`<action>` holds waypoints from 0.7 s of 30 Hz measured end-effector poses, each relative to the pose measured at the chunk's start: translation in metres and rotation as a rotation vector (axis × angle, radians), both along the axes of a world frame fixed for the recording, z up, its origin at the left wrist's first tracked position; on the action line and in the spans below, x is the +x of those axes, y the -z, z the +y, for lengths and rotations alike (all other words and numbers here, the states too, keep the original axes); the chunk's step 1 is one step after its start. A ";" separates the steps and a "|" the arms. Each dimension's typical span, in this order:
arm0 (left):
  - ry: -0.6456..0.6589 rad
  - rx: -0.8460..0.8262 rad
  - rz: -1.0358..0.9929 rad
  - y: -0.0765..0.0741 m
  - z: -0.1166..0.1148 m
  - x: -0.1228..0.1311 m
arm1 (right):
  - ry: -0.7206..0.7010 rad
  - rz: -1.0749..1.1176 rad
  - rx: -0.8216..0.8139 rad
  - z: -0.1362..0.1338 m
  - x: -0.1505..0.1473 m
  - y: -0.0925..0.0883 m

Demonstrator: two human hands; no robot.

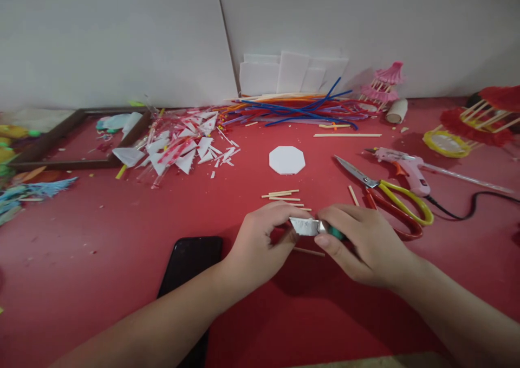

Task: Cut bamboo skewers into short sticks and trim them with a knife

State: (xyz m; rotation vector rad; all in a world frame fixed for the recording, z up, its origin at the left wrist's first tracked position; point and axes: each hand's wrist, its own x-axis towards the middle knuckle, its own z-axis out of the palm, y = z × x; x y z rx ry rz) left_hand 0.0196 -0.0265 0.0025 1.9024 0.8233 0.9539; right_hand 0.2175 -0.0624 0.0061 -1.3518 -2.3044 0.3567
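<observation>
My right hand is closed around a utility knife with a green handle. Its wide silver blade points left, toward my left hand. The fingers of that hand curl together close to the blade tip, and what they pinch, if anything, is hidden. Several thin wooden sticks lie just beyond the hands, and one more stick lies beneath them. Farther back, a white octagon of board rests flat on the red table.
Scissors and a pink glue gun with its cord lie at right, near stick-and-yarn models. A black phone is under my left forearm. White and red scraps, a brown frame and pipe cleaners line the back.
</observation>
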 end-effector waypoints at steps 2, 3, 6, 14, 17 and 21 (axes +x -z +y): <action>-0.005 0.003 -0.001 0.000 0.000 0.000 | 0.001 -0.002 -0.010 0.000 0.001 0.000; -0.007 0.001 -0.003 -0.001 0.001 0.000 | 0.003 -0.003 -0.018 0.000 0.001 0.000; -0.015 -0.031 0.007 -0.003 0.001 -0.001 | 0.004 0.002 -0.030 0.002 0.006 0.000; -0.021 -0.044 0.014 -0.003 0.003 -0.001 | -0.029 0.021 -0.033 0.004 0.009 0.001; -0.005 -0.016 0.008 -0.003 0.002 0.000 | -0.018 0.039 -0.062 0.003 0.007 0.001; -0.001 -0.027 0.025 -0.002 0.000 -0.001 | 0.004 0.023 -0.035 0.001 0.005 0.002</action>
